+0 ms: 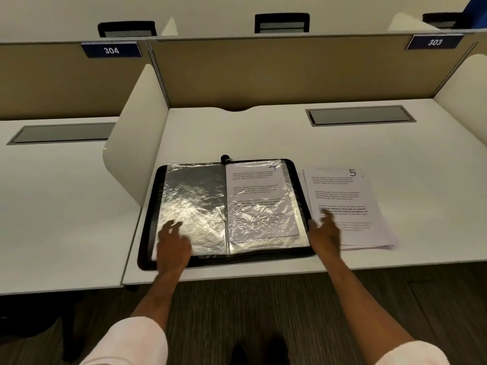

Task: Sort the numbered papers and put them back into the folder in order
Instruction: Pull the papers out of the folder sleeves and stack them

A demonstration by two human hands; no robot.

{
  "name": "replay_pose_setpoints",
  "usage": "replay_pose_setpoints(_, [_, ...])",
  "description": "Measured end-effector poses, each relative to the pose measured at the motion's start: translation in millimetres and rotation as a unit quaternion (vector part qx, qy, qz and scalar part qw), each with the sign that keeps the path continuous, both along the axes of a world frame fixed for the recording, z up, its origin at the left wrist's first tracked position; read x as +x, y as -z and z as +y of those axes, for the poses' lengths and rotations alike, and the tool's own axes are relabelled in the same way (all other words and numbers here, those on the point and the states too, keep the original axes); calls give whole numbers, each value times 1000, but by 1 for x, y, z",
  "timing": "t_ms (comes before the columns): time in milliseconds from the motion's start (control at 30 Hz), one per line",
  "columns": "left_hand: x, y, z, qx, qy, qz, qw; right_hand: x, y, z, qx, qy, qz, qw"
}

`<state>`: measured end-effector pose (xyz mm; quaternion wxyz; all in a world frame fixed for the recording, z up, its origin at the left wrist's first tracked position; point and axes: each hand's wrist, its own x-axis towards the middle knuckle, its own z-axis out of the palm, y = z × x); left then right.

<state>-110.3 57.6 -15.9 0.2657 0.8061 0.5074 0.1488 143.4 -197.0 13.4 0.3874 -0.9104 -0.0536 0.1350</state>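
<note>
A black zip folder [303, 191] lies open on the white desk, its clear plastic sleeves spread flat. The left sleeve [195, 196] shows a glossy, empty-looking page. The right sleeve holds a printed paper marked 4 [261, 196]. To the right of the folder sits a small stack of printed papers [347, 191] with the sheet marked 5 on top. My left hand [172, 239] rests with loose fingers on the lower left sleeve. My right hand [325, 230] hovers with spread fingers over the stack's lower left corner, beside the folder's right edge; it is blurred.
White side dividers [131, 143] and a tan back panel [290, 72] bound the desk. A grey cable hatch [359, 115] is set into the desk at the back right. The desk's front edge [237, 277] runs just below the folder. Neighbouring desk at left.
</note>
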Motion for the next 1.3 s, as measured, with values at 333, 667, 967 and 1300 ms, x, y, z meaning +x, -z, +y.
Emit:
replay_pose_setpoints(333, [80, 17, -74, 2, 378, 146, 914, -92, 33, 46, -355, -348, -9, 868])
replay_pose_setpoints(667, [100, 15, -76, 46, 316, 111, 941, -75, 45, 43, -222, -320, -205, 898])
replay_pose_setpoints(967, [101, 15, -66, -11, 265, 58, 963, -92, 55, 41, -75, -447, -368, 812])
replay_pose_setpoints(1300, [92, 10, -72, 31, 329, 98, 939, -102, 58, 43, -289, -405, -187, 847])
